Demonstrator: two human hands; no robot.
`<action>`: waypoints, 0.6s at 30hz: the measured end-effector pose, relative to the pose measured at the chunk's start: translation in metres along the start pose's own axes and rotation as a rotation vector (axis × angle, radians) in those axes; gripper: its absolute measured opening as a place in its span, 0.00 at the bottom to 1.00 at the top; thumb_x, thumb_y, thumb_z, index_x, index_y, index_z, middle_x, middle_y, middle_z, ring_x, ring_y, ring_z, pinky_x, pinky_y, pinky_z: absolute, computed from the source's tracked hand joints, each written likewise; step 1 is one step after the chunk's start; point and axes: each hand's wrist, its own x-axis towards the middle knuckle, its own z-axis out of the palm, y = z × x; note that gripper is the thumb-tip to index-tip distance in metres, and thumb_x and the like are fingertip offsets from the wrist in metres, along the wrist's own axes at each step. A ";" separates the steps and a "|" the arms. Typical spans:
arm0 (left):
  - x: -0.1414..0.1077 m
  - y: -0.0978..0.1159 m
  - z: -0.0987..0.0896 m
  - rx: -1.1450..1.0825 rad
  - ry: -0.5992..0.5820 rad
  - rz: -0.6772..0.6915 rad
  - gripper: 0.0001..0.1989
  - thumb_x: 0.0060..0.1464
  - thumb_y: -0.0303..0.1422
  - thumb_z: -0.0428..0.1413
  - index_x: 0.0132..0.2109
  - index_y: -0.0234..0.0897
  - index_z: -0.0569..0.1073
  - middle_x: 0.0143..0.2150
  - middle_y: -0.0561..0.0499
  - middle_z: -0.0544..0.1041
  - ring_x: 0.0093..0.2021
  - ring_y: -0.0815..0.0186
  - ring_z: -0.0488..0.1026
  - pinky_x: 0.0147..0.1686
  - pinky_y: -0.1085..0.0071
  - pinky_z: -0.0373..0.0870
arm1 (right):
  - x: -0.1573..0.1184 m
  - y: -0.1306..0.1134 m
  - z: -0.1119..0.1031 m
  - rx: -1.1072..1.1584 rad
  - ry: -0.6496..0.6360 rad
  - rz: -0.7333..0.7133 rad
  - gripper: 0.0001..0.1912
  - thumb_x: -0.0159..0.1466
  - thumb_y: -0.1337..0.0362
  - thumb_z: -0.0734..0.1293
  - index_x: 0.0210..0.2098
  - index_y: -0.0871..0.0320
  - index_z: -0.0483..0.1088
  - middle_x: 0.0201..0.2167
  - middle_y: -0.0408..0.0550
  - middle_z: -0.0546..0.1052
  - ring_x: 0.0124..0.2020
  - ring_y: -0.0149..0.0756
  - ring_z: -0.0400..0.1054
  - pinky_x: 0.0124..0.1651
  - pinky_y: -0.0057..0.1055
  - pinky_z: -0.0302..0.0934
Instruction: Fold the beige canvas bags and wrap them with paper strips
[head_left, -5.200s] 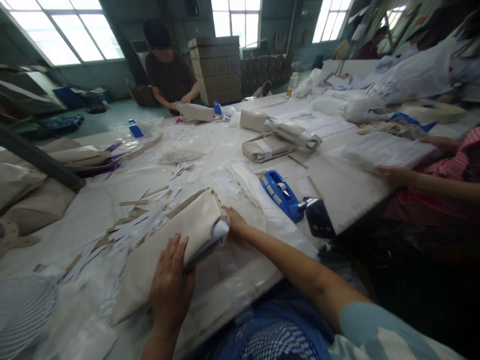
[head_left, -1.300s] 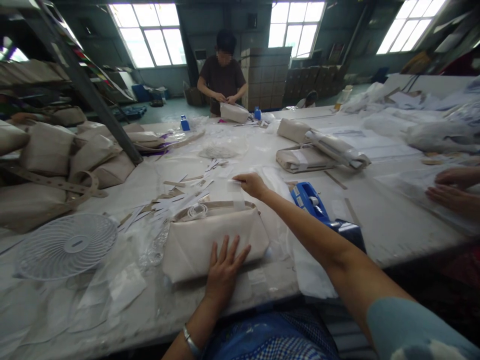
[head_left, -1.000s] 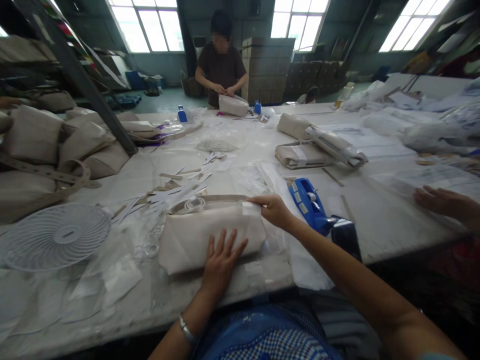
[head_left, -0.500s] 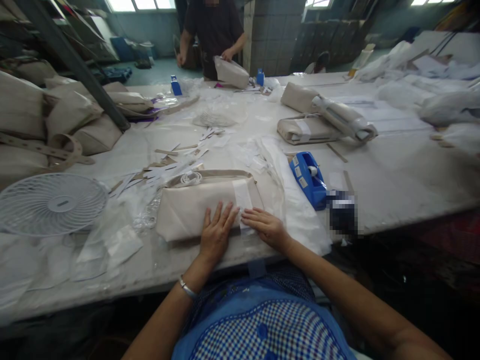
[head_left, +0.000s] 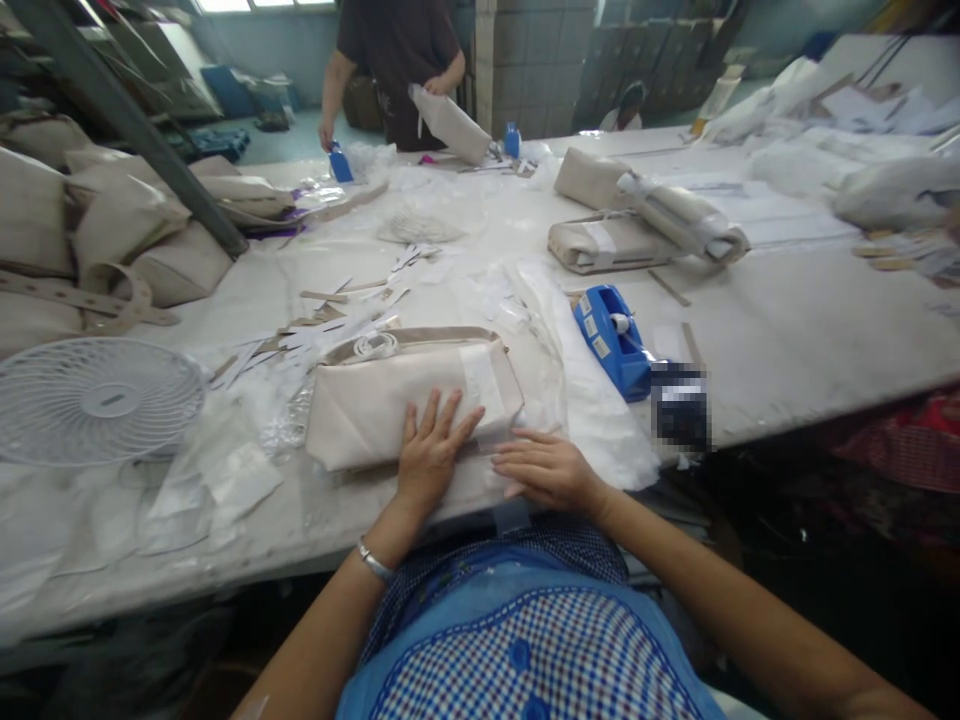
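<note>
A pale beige handbag (head_left: 360,415) lies on the table in front of me. A white paper band (head_left: 480,378) goes round its right part, and a coiled white cord (head_left: 375,345) sits by its strap at the top. My left hand (head_left: 431,450) rests flat on the bag's front, fingers spread. Just off the bag's lower right corner is my right hand (head_left: 551,470), its fingers stretched out towards the left, the thumb underneath. Whether it touches the thin clear film there, I cannot tell.
Right of the bag stands a blue tape dispenser (head_left: 611,340) beside white plastic bags (head_left: 600,430). A white fan (head_left: 105,400) is at the left. Paper strips (head_left: 315,330) lie behind the bag, wrapped bags (head_left: 645,245) farther back. Across the table a person (head_left: 397,70) handles another bag.
My right hand has moved off the band, down and slightly right. My left hand stays on the bag with its fingers more spread. The person opposite now reaches to a blue dispenser.
</note>
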 end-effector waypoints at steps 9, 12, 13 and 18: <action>0.001 -0.001 0.000 0.015 -0.026 -0.002 0.35 0.63 0.23 0.48 0.70 0.58 0.50 0.73 0.51 0.53 0.73 0.49 0.46 0.68 0.40 0.47 | 0.028 0.026 0.015 -0.223 -0.027 0.255 0.09 0.66 0.66 0.68 0.46 0.57 0.71 0.45 0.53 0.78 0.48 0.43 0.71 0.54 0.40 0.67; 0.001 0.000 -0.005 -0.004 -0.041 -0.007 0.36 0.61 0.22 0.48 0.70 0.57 0.52 0.73 0.51 0.52 0.73 0.50 0.45 0.68 0.40 0.46 | 0.026 0.028 0.029 -0.292 -0.024 0.277 0.09 0.66 0.72 0.64 0.45 0.57 0.71 0.44 0.52 0.77 0.48 0.44 0.69 0.53 0.41 0.65; 0.002 0.002 -0.008 -0.025 -0.054 -0.008 0.36 0.60 0.22 0.49 0.70 0.56 0.53 0.73 0.50 0.52 0.74 0.49 0.45 0.68 0.39 0.46 | 0.024 0.028 0.033 -0.313 -0.015 0.286 0.09 0.67 0.72 0.64 0.45 0.57 0.71 0.44 0.52 0.77 0.49 0.44 0.68 0.53 0.41 0.65; 0.012 0.010 -0.021 -0.148 -0.043 0.015 0.28 0.59 0.36 0.56 0.65 0.44 0.64 0.72 0.41 0.56 0.72 0.45 0.51 0.68 0.38 0.48 | 0.021 0.028 0.044 -0.350 -0.043 0.319 0.11 0.69 0.70 0.62 0.48 0.55 0.72 0.46 0.53 0.76 0.52 0.44 0.66 0.55 0.41 0.63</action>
